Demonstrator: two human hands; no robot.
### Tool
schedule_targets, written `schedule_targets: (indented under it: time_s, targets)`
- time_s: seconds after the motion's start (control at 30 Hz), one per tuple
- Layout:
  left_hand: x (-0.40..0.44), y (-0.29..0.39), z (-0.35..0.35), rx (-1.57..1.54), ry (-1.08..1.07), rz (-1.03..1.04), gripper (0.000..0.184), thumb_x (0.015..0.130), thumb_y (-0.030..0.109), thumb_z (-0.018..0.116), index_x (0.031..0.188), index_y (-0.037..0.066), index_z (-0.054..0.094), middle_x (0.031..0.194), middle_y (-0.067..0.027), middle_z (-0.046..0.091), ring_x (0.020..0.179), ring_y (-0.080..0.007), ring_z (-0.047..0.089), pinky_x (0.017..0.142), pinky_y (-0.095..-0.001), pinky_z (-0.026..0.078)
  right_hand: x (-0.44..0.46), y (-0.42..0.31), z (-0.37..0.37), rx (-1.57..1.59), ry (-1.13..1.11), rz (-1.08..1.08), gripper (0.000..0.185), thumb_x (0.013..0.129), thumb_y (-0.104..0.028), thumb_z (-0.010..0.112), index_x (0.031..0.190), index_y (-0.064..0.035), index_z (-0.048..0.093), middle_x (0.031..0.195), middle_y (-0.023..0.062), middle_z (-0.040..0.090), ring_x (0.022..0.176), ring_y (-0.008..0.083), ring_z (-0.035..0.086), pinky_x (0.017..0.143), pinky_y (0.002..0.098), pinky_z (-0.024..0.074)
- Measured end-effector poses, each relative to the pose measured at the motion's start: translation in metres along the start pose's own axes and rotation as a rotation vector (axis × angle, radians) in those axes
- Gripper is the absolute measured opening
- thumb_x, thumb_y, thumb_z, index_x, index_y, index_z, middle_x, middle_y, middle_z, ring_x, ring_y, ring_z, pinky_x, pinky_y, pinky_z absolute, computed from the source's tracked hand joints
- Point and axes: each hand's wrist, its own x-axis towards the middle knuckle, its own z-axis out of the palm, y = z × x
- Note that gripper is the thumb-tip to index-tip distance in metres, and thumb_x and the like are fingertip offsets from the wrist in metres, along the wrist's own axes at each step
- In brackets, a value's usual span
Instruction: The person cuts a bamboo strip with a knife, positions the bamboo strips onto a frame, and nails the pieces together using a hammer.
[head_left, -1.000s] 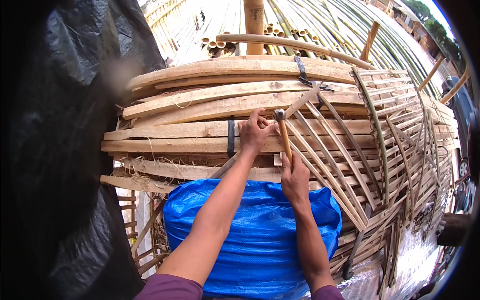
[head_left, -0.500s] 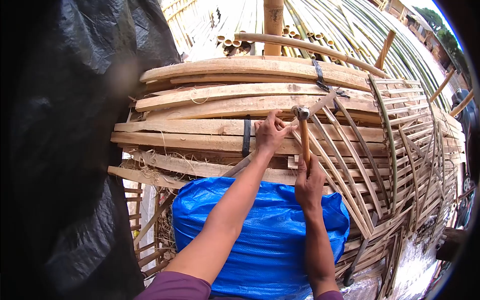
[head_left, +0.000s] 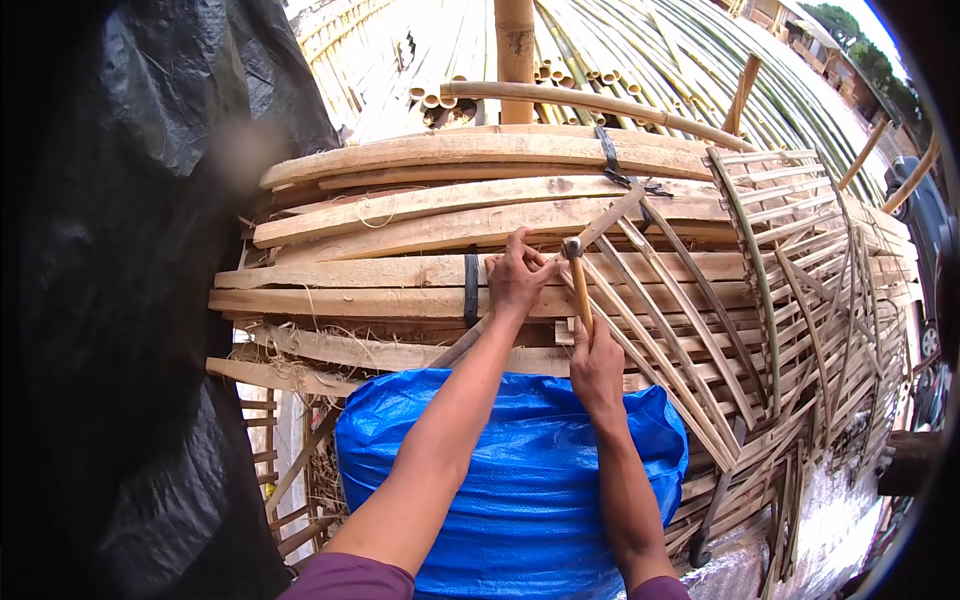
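Observation:
My left hand (head_left: 516,278) is closed at the lower left end of a flat bamboo cross strip (head_left: 612,215), its thumb and fingertips pinching there. Whether a nail is between those fingers is too small to tell. My right hand (head_left: 598,370) is wrapped round the wooden handle of a hammer (head_left: 581,290). The hammer's metal head is at the cross strip, just right of my left fingertips. Several thin bamboo slats (head_left: 690,310) run from the cross strip down to the right, joining near a point. Beneath them lie long wooden beams (head_left: 360,272).
A blue plastic sheet (head_left: 520,470) covers something in front of me. Black sheeting (head_left: 190,330) hangs at the left. Slatted bamboo panels (head_left: 800,260) are stacked at the right. Bamboo poles (head_left: 660,50) lie behind an upright post (head_left: 515,60), and a vehicle (head_left: 925,240) stands far right.
The hammer head has come down slightly onto or near the cross strip. My left hand keeps its pinch. The whole view has shifted a little, so the scene sits further left and lower.

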Motion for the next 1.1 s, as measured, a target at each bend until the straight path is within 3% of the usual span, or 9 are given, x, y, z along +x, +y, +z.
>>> schedule_targets:
  time_s: [0.23,0.33,0.53,0.73,0.9,1.1]
  targets:
    - [0.002,-0.004,0.001,0.064,0.012,0.024,0.085,0.067,0.05,0.085,0.131,0.011,0.045,0.075,0.0027,0.068,0.07,-0.017,0.062,0.085,-0.0374,0.037,-0.004,-0.026,-0.02,0.214,0.053,-0.03,0.028,0.101,-0.028,0.052,0.104,-0.0002,0.055,0.065,0.0233,0.058,0.063,0.0453,0.058,0.056,0.052,0.0401]
    - [0.003,-0.008,0.006,0.056,0.022,0.02,0.081,0.068,0.046,0.086,0.131,0.011,0.047,0.076,0.003,0.069,0.071,-0.017,0.063,0.086,-0.0373,0.037,0.001,-0.007,-0.007,0.107,-0.048,0.0,0.026,0.101,-0.026,0.053,0.104,-0.0006,0.055,0.067,0.0246,0.058,0.064,0.0454,0.059,0.056,0.0522,0.0404]
    - [0.003,-0.002,0.002,0.052,0.025,-0.009,0.074,0.07,0.031,0.087,0.13,0.013,0.048,0.076,0.0037,0.069,0.07,-0.0156,0.063,0.085,-0.0363,0.038,-0.006,-0.021,-0.009,0.16,0.006,-0.085,0.022,0.1,-0.023,0.054,0.103,-0.0011,0.055,0.068,0.0251,0.059,0.065,0.0461,0.059,0.055,0.0527,0.0407]
    - [0.005,-0.003,0.004,0.018,0.01,-0.081,0.073,0.07,0.031,0.087,0.129,0.013,0.048,0.076,0.0035,0.069,0.07,-0.0157,0.063,0.085,-0.0363,0.038,-0.007,-0.003,-0.001,0.09,-0.02,-0.028,0.02,0.1,-0.021,0.054,0.102,-0.0015,0.055,0.069,0.0243,0.059,0.063,0.0452,0.059,0.055,0.0517,0.0408]
    - [0.001,-0.001,0.002,0.097,0.034,-0.008,0.072,0.071,0.03,0.086,0.13,0.013,0.048,0.076,0.003,0.069,0.071,-0.0171,0.063,0.084,-0.0362,0.039,-0.011,-0.018,-0.008,0.209,0.006,-0.095,0.021,0.1,-0.022,0.054,0.104,-0.0018,0.054,0.068,0.0247,0.059,0.063,0.0453,0.059,0.054,0.0507,0.0405]
    - [0.003,0.0,0.001,0.04,0.013,-0.03,0.073,0.07,0.03,0.086,0.13,0.014,0.049,0.076,0.0026,0.069,0.072,-0.0184,0.063,0.083,-0.0367,0.039,-0.006,-0.01,-0.001,0.107,-0.015,-0.021,0.02,0.1,-0.021,0.055,0.103,-0.0014,0.055,0.067,0.0245,0.058,0.061,0.0442,0.059,0.053,0.0502,0.0408]
